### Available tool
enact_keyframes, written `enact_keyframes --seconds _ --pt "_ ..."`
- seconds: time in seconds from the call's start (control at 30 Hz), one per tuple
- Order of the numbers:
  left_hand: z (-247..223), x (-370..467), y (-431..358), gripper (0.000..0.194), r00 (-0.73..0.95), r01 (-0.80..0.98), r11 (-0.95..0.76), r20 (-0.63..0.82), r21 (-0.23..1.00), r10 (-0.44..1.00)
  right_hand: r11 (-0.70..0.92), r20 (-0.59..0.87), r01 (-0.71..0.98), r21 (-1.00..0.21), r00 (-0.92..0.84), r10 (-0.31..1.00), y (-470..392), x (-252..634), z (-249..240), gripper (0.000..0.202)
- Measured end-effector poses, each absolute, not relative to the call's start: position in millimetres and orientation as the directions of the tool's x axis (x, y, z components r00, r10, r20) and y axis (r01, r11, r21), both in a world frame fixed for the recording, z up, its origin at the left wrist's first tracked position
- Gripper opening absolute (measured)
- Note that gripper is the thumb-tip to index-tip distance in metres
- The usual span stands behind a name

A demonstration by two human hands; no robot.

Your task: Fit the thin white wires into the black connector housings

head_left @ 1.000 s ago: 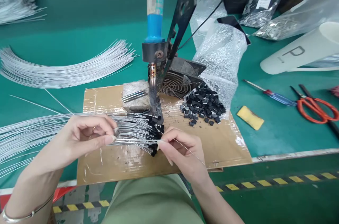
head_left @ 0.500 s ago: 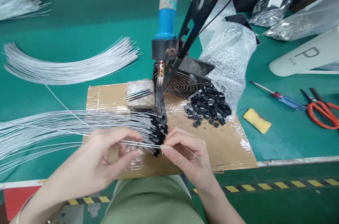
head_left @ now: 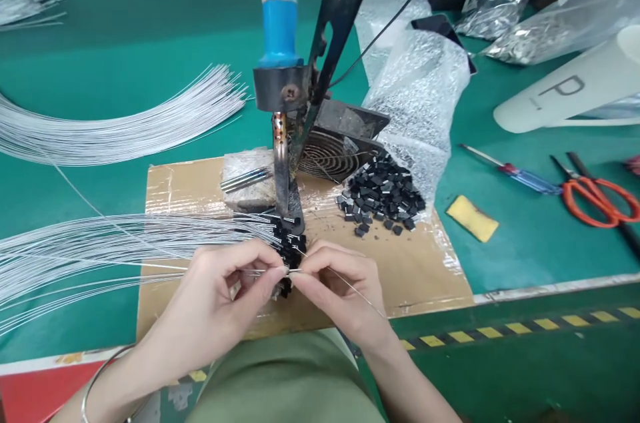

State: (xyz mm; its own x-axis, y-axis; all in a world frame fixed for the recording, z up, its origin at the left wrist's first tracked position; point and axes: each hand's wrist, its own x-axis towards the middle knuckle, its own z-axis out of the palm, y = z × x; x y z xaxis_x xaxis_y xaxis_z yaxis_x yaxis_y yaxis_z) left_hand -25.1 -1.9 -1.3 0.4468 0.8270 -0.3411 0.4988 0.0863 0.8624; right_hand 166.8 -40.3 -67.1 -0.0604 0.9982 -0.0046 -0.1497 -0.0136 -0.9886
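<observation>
My left hand (head_left: 235,290) pinches thin white wires between thumb and forefinger. My right hand (head_left: 345,286) is closed on the ends of the same wires, its fingertips almost touching the left ones. A single wire (head_left: 357,291) crosses over the back of my right fingers. Right behind the hands lies a row of wires (head_left: 200,231) tipped with small black connectors (head_left: 289,243). Above these connectors, a blue-handled soldering iron (head_left: 280,30) points straight down in a black clamp. How many wires I hold cannot be made out.
Loose black connectors (head_left: 387,193) are heaped on the cardboard (head_left: 420,270) beside bubble wrap (head_left: 410,90). A fan (head_left: 330,153) and a block with solder sticks (head_left: 250,186) stand behind. Rightward lie a yellow sponge (head_left: 473,218), screwdriver (head_left: 525,176), scissors (head_left: 595,200) and a white cup (head_left: 565,90). Another wire bundle (head_left: 125,130) rests at left.
My left hand has moved right along the wires and closed its thumb and forefinger on them, next to my right fingertips. The whole view has shifted slightly.
</observation>
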Motion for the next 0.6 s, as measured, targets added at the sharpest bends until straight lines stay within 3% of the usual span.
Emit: enact_keyframes --seconds 0.17,0.27,0.4,0.47,0.53,0.6 --pt "1 -26 1 0.025 0.454 0.524 0.072 -0.35 0.849 0.819 -0.06 -0.043 -0.19 -0.98 -0.093 0.995 -39 169 -64 0.02" --pt "5 -25 -1 0.025 0.463 0.594 -0.029 -0.313 0.804 0.829 -0.052 -0.033 -0.17 -0.984 -0.113 0.993 -38 169 -61 0.023" --pt "14 -23 -20 0.02 0.488 0.721 -0.353 -0.075 0.596 0.87 -0.031 -0.009 -0.124 -0.992 -0.171 0.985 -39 167 -61 0.022" --pt "16 -23 -34 0.018 0.478 0.742 -0.434 0.05 0.51 0.877 -0.006 0.025 -0.141 -0.99 -0.218 0.976 -39 165 -63 0.021" --pt "15 -25 -44 0.016 0.441 0.74 -0.386 0.038 0.551 0.897 0.021 0.067 -0.175 -0.984 -0.261 0.963 -39 164 -65 0.02" --pt "11 -28 -48 0.013 0.365 0.723 -0.209 -0.107 0.658 0.925 0.022 0.074 -0.184 -0.983 -0.283 0.956 -38 164 -65 0.019"
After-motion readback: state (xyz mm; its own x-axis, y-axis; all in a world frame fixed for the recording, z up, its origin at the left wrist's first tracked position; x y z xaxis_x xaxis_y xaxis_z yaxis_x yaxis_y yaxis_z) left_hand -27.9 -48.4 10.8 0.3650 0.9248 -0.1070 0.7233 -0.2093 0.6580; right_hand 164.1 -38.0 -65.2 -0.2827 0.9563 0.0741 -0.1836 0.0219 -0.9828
